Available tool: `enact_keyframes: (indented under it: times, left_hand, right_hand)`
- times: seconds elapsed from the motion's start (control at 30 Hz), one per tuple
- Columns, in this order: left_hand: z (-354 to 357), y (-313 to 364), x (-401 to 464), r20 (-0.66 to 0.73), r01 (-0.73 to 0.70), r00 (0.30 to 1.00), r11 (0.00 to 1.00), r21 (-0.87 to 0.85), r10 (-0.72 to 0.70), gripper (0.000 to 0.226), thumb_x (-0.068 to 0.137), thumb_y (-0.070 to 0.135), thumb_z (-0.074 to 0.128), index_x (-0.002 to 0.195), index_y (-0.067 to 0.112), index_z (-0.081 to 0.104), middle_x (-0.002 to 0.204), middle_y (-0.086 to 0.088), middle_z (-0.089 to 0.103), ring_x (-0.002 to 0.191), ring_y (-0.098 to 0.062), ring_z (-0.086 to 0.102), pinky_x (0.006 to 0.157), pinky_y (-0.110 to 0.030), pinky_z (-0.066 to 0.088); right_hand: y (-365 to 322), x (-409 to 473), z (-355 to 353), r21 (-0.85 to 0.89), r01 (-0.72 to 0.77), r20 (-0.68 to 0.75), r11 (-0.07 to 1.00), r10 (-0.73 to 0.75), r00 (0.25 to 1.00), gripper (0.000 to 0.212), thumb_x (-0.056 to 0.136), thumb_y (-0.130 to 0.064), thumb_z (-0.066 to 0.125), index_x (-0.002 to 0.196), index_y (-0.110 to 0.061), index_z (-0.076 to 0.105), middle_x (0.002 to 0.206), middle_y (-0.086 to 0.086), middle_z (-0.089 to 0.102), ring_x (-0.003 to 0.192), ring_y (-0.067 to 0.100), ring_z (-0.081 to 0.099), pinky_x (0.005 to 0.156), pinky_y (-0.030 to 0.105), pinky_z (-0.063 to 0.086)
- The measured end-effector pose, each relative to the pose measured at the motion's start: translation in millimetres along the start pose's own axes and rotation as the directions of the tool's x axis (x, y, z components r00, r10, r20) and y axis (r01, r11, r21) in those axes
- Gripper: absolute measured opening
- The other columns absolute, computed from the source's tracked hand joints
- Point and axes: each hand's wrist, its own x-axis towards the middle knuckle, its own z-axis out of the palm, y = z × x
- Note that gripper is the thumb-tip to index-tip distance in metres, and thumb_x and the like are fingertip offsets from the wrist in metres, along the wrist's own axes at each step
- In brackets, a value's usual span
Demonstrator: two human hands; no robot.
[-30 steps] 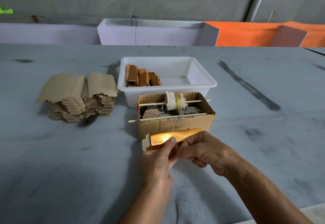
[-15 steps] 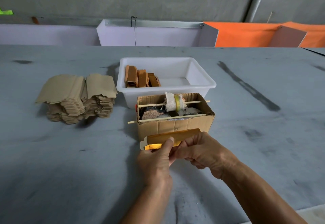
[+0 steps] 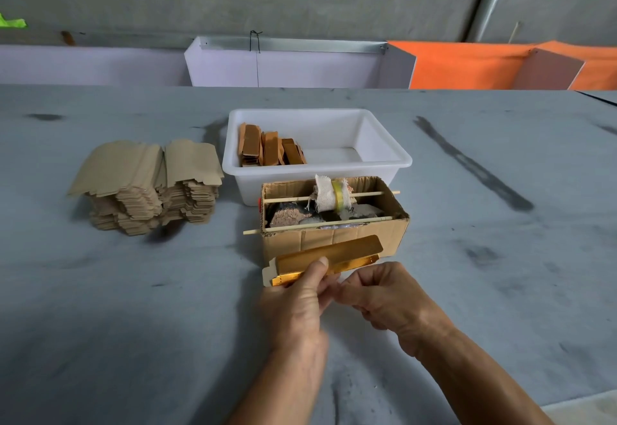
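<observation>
Gold-foil carton blank (image 3: 337,252) held just in front of the cardboard box (image 3: 317,239)

A long, narrow, shiny gold piece is seen, with a plain tan tab at its left end and one long flap raised on the far side. It is pinched near its middle by the left hand (image 3: 297,304), thumb laid on top, and its near edge is pinched by the curled fingers of the right hand (image 3: 390,301), above the grey table (image 3: 133,307).
</observation>
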Motion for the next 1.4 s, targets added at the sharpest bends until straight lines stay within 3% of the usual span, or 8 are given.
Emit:
enact_keyframes:
  times: [0.1, 0.23, 0.37, 0.67, 0.87, 1.1, 1.3, 1.4]
  left_hand:
    - [2.3, 0.0, 0.8, -0.051, 0.026, 0.998, 1.000, 0.010, -0.025, 0.019, 0.074, -0.006, 0.071, 0.077, 0.009, 0.059, 0.079, -0.013, 0.067, 0.058, -0.018, 0.066, 0.060, -0.029, 0.055]
    - [5.1, -1.4, 0.0, -0.088, 0.006, 0.996, 1.000, 0.024, -0.004, 0.023, 0.070, -0.002, 0.076, 0.088, 0.005, 0.062, 0.090, -0.017, 0.069, 0.085, -0.029, 0.066, 0.069, -0.030, 0.051]
    - [5.3, -3.7, -0.2, -0.089, -0.021, 0.996, 0.999, 0.045, 0.025, 0.026, 0.070, 0.000, 0.077, 0.092, 0.007, 0.066, 0.089, -0.013, 0.071, 0.082, -0.025, 0.067, 0.066, -0.027, 0.049]
    - [1.5, -2.3, 1.7, -0.097, -0.018, 0.995, 0.993, 0.116, 0.030, 0.023, 0.065, 0.007, 0.082, 0.068, 0.014, 0.061, 0.065, 0.001, 0.065, 0.066, -0.012, 0.059, 0.071, -0.031, 0.047]
    - [-0.6, -2.9, 0.7, -0.069, -0.023, 0.997, 0.994, 0.106, 0.030, 0.020, 0.067, 0.005, 0.081, 0.069, 0.012, 0.062, 0.068, -0.002, 0.065, 0.066, -0.015, 0.060, 0.064, -0.029, 0.049]
    - [2.4, -2.4, -1.7, -0.030, -0.063, 0.997, 0.993, 0.098, 0.066, 0.023, 0.067, 0.001, 0.080, 0.061, 0.014, 0.062, 0.045, 0.009, 0.061, 0.057, -0.013, 0.055, 0.063, -0.028, 0.045]
    - [1.3, -5.2, -1.0, -0.030, -0.069, 0.997, 0.994, 0.087, 0.072, 0.020, 0.067, 0.003, 0.080, 0.063, 0.010, 0.063, 0.055, 0.001, 0.062, 0.059, -0.018, 0.053, 0.059, -0.027, 0.042]
    - [-0.5, -5.9, 0.2, -0.031, -0.066, 0.997, 0.994, 0.092, 0.070, 0.018, 0.067, 0.003, 0.080, 0.064, 0.009, 0.063, 0.054, 0.001, 0.062, 0.057, -0.017, 0.053, 0.056, -0.026, 0.042]
  right_hand:
    - [4.7, 0.1, 0.9, -0.004, 0.050, -0.061, 0.999, -0.050, 0.997, 0.037, 0.081, -0.004, 0.068, 0.047, -0.017, 0.061, 0.040, -0.008, 0.044, 0.035, 0.001, 0.033, 0.037, 0.012, 0.029]
    - [10.4, 1.4, 3.2, -0.001, 0.170, -0.166, 0.985, -0.168, 0.972, 0.025, 0.082, -0.009, 0.069, 0.058, -0.005, 0.067, 0.043, -0.004, 0.048, 0.037, 0.003, 0.035, 0.039, 0.014, 0.032]
    - [13.5, 4.0, 6.3, -0.021, 0.288, -0.228, 0.957, -0.285, 0.931, 0.029, 0.082, -0.010, 0.068, 0.063, 0.011, 0.060, 0.047, 0.006, 0.045, 0.041, 0.008, 0.031, 0.042, 0.016, 0.031]
    - [13.3, 3.4, 10.8, 0.076, 0.351, -0.274, 0.933, -0.319, 0.907, 0.022, 0.081, -0.009, 0.071, 0.061, 0.000, 0.067, 0.042, -0.007, 0.050, 0.038, 0.001, 0.038, 0.041, 0.011, 0.034]
    - [16.9, -0.7, 19.5, 0.232, 0.236, -0.331, 0.944, -0.151, 0.931, 0.025, 0.078, -0.012, 0.073, 0.055, -0.007, 0.065, 0.044, -0.004, 0.049, 0.039, 0.002, 0.037, 0.039, 0.013, 0.031]
    - [13.9, -4.1, 21.8, 0.375, 0.131, -0.319, 0.918, -0.004, 0.948, 0.030, 0.082, -0.006, 0.067, 0.053, -0.010, 0.061, 0.039, -0.005, 0.043, 0.036, 0.006, 0.032, 0.036, 0.015, 0.027]
    - [13.4, -2.9, 20.2, 0.670, 0.008, -0.070, 0.742, 0.052, 0.996, 0.025, 0.082, 0.001, 0.049, 0.068, -0.009, 0.067, 0.062, 0.005, 0.058, 0.050, 0.010, 0.045, 0.042, 0.020, 0.034]
    - [12.7, -1.7, 19.3, 0.755, -0.040, 0.004, 0.655, 0.057, 0.998, 0.013, 0.072, -0.012, 0.057, 0.081, -0.008, 0.066, 0.067, 0.005, 0.059, 0.054, 0.012, 0.050, 0.044, 0.022, 0.038]
